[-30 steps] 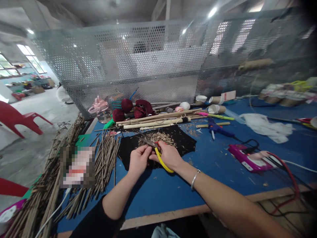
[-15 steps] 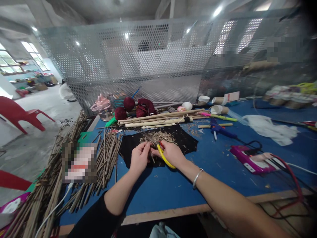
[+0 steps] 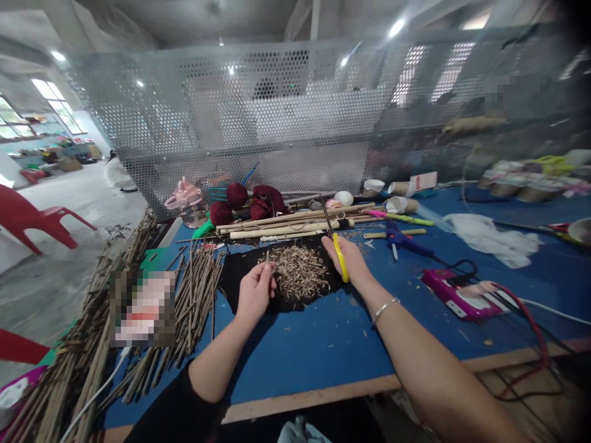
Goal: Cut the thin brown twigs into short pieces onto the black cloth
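The left hand (image 3: pixel 253 290) pinches a short twig (image 3: pixel 268 261) upright at the edge of the heap of cuttings (image 3: pixel 298 272), which a black cloth (image 3: pixel 240 278) catches. The right hand (image 3: pixel 347 259) grips yellow-handled scissors (image 3: pixel 336 245), blades raised clear, beside bamboo poles (image 3: pixel 286 223)

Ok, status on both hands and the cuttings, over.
Left hand pinching thin brown twig piece. Right hand gripping yellow-handled scissors, blades up. Pile of tan cuttings on black cloth between hands, nothing on it.
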### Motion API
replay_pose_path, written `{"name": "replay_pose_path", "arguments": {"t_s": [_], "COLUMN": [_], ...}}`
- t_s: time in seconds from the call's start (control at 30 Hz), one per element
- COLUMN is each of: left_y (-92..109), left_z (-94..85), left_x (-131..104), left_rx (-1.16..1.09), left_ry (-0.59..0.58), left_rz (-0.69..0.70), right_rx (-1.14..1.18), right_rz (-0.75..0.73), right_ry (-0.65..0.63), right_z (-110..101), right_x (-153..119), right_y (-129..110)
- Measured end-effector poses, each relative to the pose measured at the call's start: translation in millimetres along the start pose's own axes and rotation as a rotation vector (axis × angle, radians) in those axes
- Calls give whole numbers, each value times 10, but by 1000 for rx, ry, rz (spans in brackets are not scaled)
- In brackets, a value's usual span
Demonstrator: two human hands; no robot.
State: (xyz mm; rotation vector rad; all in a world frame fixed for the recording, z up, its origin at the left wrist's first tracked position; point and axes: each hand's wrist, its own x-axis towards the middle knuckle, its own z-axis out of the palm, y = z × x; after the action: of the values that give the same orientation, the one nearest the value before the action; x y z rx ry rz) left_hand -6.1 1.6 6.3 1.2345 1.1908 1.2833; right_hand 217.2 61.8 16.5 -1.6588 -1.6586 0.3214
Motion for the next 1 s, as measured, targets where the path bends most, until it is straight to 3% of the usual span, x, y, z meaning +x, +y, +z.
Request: {"name": "replay_pose_path", "arguments": {"t_s": [0.13, 0.27, 0.47, 0.77, 1.0], "left_y": [-23, -12, 7, -17, -29], "left_z": [-6, -13, -5, -2, 4], "left_x": [14, 13, 1, 2, 2], "left_rx": [57, 75, 85, 75, 59], "left_ry": [-6, 2, -5, -16, -11], "left_rz": [5, 19, 6, 4, 39], "right_rx": [-184, -195, -136, -46, -242], "right_rz": [86, 53, 4, -42, 46], "right_ry": [-170, -339, -383, -345, -327], "right_z": [-18, -37, 17, 21, -92], "right_x": [35, 20, -4, 45, 87], "right_y": [22, 28, 67, 146, 196]}}
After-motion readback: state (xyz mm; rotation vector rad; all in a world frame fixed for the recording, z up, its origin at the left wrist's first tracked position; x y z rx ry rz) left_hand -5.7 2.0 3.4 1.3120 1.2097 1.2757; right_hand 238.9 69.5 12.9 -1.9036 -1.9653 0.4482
